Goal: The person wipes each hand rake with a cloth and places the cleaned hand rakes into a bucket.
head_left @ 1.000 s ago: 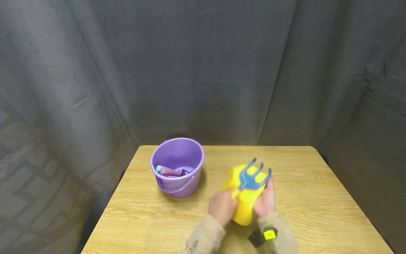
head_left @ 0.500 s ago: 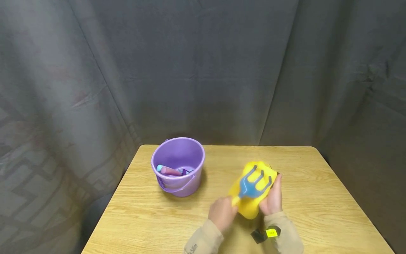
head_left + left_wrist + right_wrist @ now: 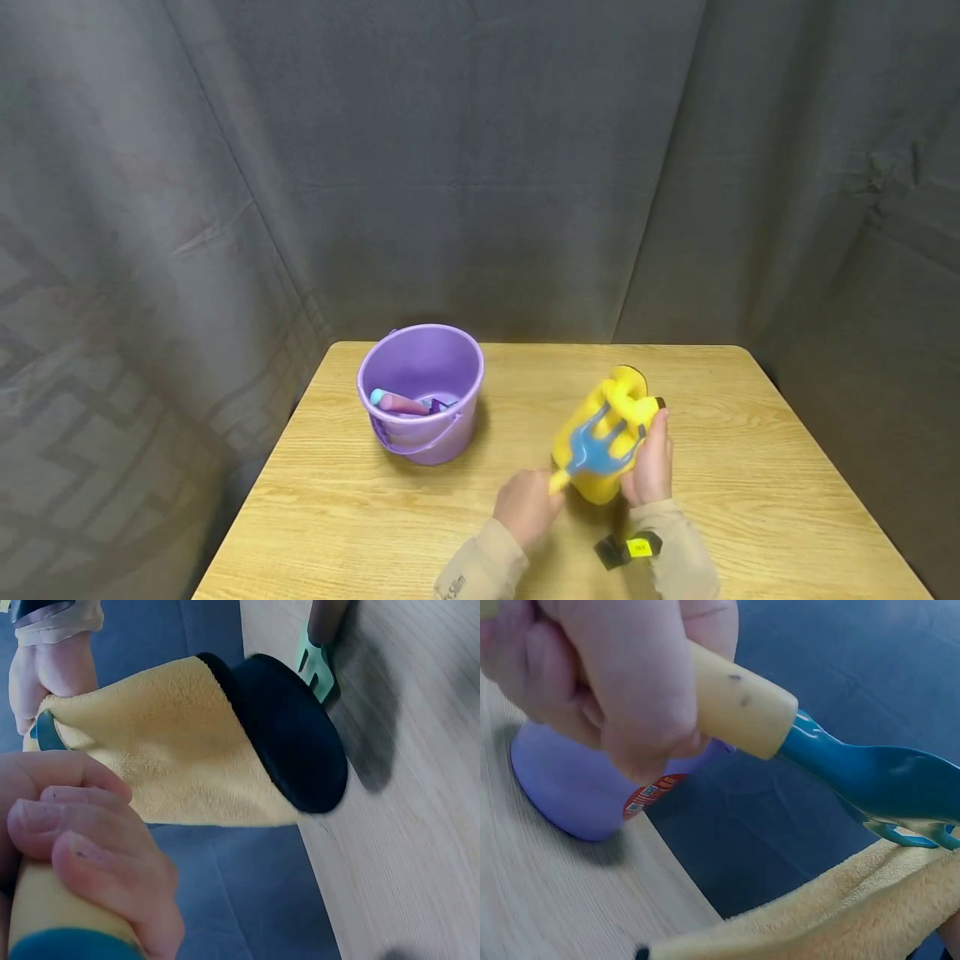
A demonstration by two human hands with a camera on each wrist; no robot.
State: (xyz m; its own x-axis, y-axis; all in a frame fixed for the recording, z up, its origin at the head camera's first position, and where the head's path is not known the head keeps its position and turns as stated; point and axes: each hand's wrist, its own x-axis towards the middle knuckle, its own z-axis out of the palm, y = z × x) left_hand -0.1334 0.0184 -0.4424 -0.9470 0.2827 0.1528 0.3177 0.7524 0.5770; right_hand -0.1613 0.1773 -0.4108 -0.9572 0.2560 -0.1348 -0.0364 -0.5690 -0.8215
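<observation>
My left hand (image 3: pixel 527 507) grips the yellow handle of a toy hand fork (image 3: pixel 592 451) with a blue head and three tines. A thick yellow cloth (image 3: pixel 172 742) with a dark edge and underside is bunched behind the tines. My right hand (image 3: pixel 651 468) holds the cloth at its right side, next to the tine tips. In the right wrist view the tines lie against the fluffy cloth, and the left fingers wrap the handle (image 3: pixel 739 701). Part of the right fingers is hidden by the cloth.
A purple bucket (image 3: pixel 420 358) stands at the left back of the wooden table (image 3: pixel 337 517), holding a pink-handled tool (image 3: pixel 402 406) and other pieces. Beyond the cloth, the left wrist view shows a green slotted tool (image 3: pixel 315 664) with a brownish handle. Grey curtains (image 3: pixel 480 167) surround the table.
My right hand has moved slightly right and away from me with the cloth, which has gone from spread flat behind the fork to folded around the tines. The left hand still holds the handle.
</observation>
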